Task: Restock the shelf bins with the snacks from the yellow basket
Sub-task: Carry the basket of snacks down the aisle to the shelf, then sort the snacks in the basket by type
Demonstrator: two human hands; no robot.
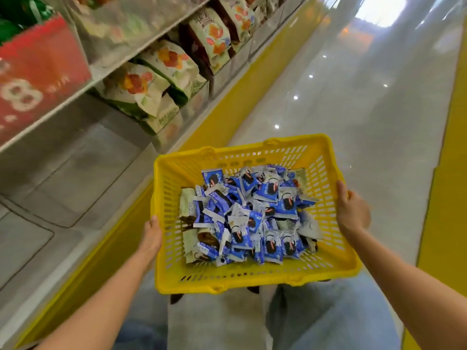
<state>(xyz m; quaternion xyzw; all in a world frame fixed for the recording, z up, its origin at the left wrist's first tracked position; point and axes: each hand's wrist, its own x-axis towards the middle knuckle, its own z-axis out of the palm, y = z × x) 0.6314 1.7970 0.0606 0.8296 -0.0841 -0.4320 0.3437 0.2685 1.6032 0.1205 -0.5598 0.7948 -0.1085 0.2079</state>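
Head view, single frame. Yellow basket (255,276) held at about waist level over the person's legs (328,311), tilted slightly, near the centre of the scene. Left hand (151,233) clasps the basket's left wall, thumb up by the rim, fingers hidden behind the plastic. Right hand (352,210) grips the right rim, thumb inside, fingers curled outside. Both hands hold only the basket.

Snacks (252,215) — small blue-and-white packets, plus a few pale green ones — lie in a loose heap on the basket floor; count not readable.

Shelf bins (177,130) run along the left, clear-fronted. Far ones hold white bags with orange print (161,69). Nearer left section looks grey and bare, but is blurred — cannot confirm. Red sign (38,79) at upper left. Glossy floor (353,97) to the right.

Step, as judged: carrying the stock to the shelf; no packet taken out yet. Next move calls for finding the matching bin, then resting the basket or holding it one-handed to free a hand for scooping packets.
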